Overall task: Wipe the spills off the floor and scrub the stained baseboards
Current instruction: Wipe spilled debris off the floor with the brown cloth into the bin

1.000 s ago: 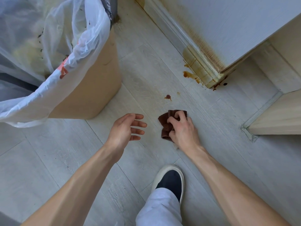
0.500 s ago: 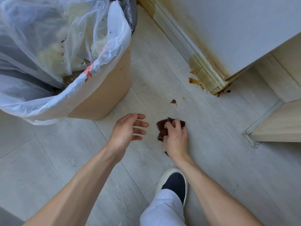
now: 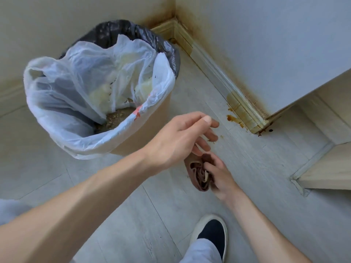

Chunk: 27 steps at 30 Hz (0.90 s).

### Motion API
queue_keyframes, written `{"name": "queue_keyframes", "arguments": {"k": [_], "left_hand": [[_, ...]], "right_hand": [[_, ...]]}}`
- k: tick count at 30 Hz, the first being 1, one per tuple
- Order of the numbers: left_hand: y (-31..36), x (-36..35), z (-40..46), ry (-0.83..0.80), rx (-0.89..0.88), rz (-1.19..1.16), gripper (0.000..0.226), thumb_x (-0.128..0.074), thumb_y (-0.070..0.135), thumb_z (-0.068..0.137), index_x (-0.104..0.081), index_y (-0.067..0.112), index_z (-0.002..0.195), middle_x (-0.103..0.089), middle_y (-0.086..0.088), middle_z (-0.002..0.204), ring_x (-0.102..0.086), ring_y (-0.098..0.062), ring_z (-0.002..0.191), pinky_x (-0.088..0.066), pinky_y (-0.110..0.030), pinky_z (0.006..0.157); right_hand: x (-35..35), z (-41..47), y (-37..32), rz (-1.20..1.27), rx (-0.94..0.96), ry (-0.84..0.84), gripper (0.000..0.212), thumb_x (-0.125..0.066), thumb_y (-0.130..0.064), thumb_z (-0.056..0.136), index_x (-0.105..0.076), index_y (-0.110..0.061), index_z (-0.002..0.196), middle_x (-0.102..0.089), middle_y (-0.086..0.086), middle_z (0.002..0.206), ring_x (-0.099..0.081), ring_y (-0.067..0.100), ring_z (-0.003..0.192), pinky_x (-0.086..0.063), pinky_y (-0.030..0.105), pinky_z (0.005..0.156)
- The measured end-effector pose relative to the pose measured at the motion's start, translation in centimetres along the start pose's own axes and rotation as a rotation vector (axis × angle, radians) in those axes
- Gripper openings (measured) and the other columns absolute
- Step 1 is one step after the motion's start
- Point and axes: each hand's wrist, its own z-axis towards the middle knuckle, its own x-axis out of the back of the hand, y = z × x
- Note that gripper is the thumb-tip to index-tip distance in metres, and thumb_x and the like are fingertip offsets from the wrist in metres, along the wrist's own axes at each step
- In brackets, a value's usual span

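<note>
My right hand (image 3: 220,173) grips a crumpled brown cloth (image 3: 199,175), lifted off the pale plank floor (image 3: 266,186). My left hand (image 3: 182,137) hovers just above it with loose, spread fingers that reach down toward the cloth's top. A brown spill (image 3: 232,118) lies on the floor beside the stained baseboard (image 3: 241,109), with small drops (image 3: 221,137) nearer my hands and dark spots (image 3: 270,130) at the baseboard's end. Yellow-brown stains run along the baseboard into the wall corner (image 3: 174,25).
A tan bin (image 3: 152,130) lined with white and black bags stands at left, holding waste. A pale wood cabinet (image 3: 326,168) with a low shelf juts out at right. My dark shoe (image 3: 210,236) rests on the floor below my hands.
My right hand has lifted the cloth off the floor and bunched it up. My left hand has moved right, over the cloth. The view has tilted up toward the corner.
</note>
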Motion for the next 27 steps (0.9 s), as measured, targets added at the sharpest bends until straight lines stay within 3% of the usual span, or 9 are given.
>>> {"name": "queue_keyframes", "arguments": {"k": [4, 9, 11, 13, 16, 18, 20, 22, 27], "left_hand": [[6.7, 7.2, -1.7, 0.113, -0.322, 0.071, 0.027, -0.044, 0.019, 0.111, -0.066, 0.008, 0.122, -0.074, -0.009, 0.105, -0.070, -0.028, 0.089, -0.057, -0.038, 0.078], [5.9, 14.7, -2.7, 0.483, -0.425, 0.049, 0.020, -0.056, 0.023, 0.102, -0.069, 0.018, 0.116, -0.074, -0.005, 0.107, -0.068, -0.017, 0.093, -0.056, -0.044, 0.087], [4.7, 15.6, -2.7, 0.502, -0.373, 0.081, 0.022, -0.060, 0.036, 0.098, -0.070, 0.030, 0.118, -0.074, 0.002, 0.117, -0.069, -0.012, 0.103, -0.056, -0.043, 0.094], [4.4, 15.8, -2.2, 0.402, -0.293, 0.047, 0.033, -0.061, 0.046, 0.096, -0.065, 0.036, 0.128, -0.072, 0.009, 0.123, -0.069, -0.009, 0.112, -0.057, -0.040, 0.097], [3.7, 16.7, -2.1, 0.309, -0.242, -0.025, 0.035, -0.060, 0.041, 0.103, -0.059, 0.030, 0.136, -0.076, 0.006, 0.113, -0.073, -0.014, 0.106, -0.059, -0.040, 0.093], [3.2, 17.4, -2.0, 0.376, -0.251, -0.018, 0.025, -0.063, 0.032, 0.103, -0.065, 0.024, 0.126, -0.076, -0.007, 0.105, -0.074, -0.016, 0.089, -0.062, -0.038, 0.076], [2.7, 18.1, -1.8, 0.476, -0.259, -0.032, 0.020, -0.070, 0.030, 0.099, -0.070, 0.020, 0.116, -0.073, -0.021, 0.106, -0.071, -0.019, 0.080, -0.062, -0.040, 0.067], [2.3, 18.6, -1.7, 0.549, -0.249, -0.056, 0.017, -0.074, 0.027, 0.096, -0.073, 0.018, 0.111, -0.072, -0.017, 0.096, -0.070, -0.019, 0.079, -0.061, -0.044, 0.071], [1.3, 19.0, -1.5, 0.655, -0.187, 0.249, 0.025, -0.066, 0.032, 0.100, -0.072, 0.024, 0.123, -0.075, 0.000, 0.110, -0.069, -0.008, 0.091, -0.058, -0.038, 0.095]], "right_hand": [[-1.7, -4.2, -10.7, 0.140, 0.112, -0.188, 0.035, -0.088, -0.010, 0.062, -0.078, -0.025, 0.092, -0.075, 0.008, 0.094, -0.074, 0.018, 0.077, -0.062, 0.029, 0.069], [-9.9, -7.4, -23.1, -0.078, 0.275, -0.414, 0.022, -0.072, -0.037, 0.050, -0.081, -0.029, 0.068, -0.075, -0.008, 0.075, -0.073, 0.006, 0.066, -0.059, 0.022, 0.058], [-12.9, -6.4, -25.3, -0.050, 0.237, -0.519, 0.018, -0.068, -0.032, 0.072, -0.083, -0.024, 0.076, -0.077, -0.005, 0.084, -0.074, 0.007, 0.078, -0.060, 0.023, 0.070], [-14.8, -4.3, -26.1, -0.078, 0.154, -0.512, 0.038, -0.048, -0.022, 0.099, -0.083, -0.015, 0.085, -0.077, 0.002, 0.093, -0.074, 0.012, 0.091, -0.060, 0.027, 0.081], [-17.5, -1.7, -25.5, -0.115, 0.044, -0.515, 0.045, -0.025, -0.014, 0.104, -0.058, 0.004, 0.128, -0.059, 0.019, 0.129, -0.057, 0.026, 0.126, -0.044, 0.039, 0.111], [-19.0, -1.0, -25.2, -0.148, 0.083, -0.544, 0.052, -0.012, -0.018, 0.101, -0.044, 0.006, 0.134, -0.047, 0.018, 0.132, -0.039, 0.028, 0.132, -0.028, 0.044, 0.122], [-20.1, -0.4, -24.6, -0.131, 0.077, -0.602, 0.056, -0.017, -0.028, 0.102, -0.042, 0.007, 0.138, -0.048, 0.021, 0.135, -0.040, 0.033, 0.136, -0.021, 0.048, 0.126], [-20.2, 0.3, -24.6, -0.163, 0.019, -0.640, 0.063, -0.026, -0.037, 0.104, -0.041, 0.005, 0.148, -0.049, 0.023, 0.144, -0.043, 0.036, 0.140, -0.023, 0.053, 0.125], [-19.1, 1.1, -25.5, -0.417, 0.159, -0.357, 0.052, -0.032, -0.013, 0.098, -0.052, 0.006, 0.142, -0.056, 0.025, 0.144, -0.060, 0.033, 0.120, -0.047, 0.042, 0.109]]}}
